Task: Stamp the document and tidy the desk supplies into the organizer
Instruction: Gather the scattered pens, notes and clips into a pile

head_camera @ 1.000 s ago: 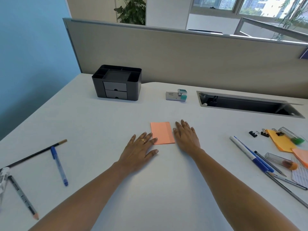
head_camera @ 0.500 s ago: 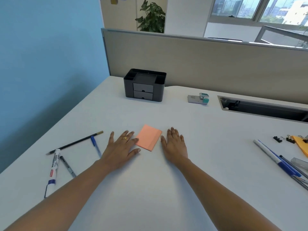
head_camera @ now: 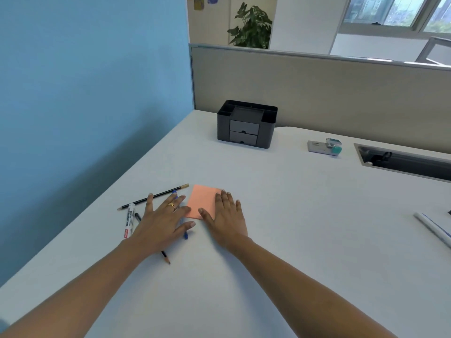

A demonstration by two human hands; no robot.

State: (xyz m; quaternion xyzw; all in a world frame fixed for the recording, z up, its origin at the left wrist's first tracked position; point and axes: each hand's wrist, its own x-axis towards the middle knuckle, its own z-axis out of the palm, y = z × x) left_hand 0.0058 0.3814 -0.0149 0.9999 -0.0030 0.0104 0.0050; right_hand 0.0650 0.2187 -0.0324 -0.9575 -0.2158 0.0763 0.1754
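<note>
Both hands have slid the orange paper (head_camera: pixel 202 200) leftward across the bench (head_camera: pixel 292 240), up to the blue pen (head_camera: pixel 185 234). The left hand (head_camera: pixel 162 222) lies flat over that pen and the right hand (head_camera: pixel 225 215) flat on the paper, fingers (head_camera: pixel 149 203) straight, gripping nothing. Pin the paper one-handed while fetching the stamp (head_camera: pixel 324 147).

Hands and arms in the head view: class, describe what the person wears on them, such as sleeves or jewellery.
The left forearm and the right forearm are bare: no sleeve, watch or bracelet shows. The left hand wears a gold ring on one finger. The right hand wears nothing.
</note>
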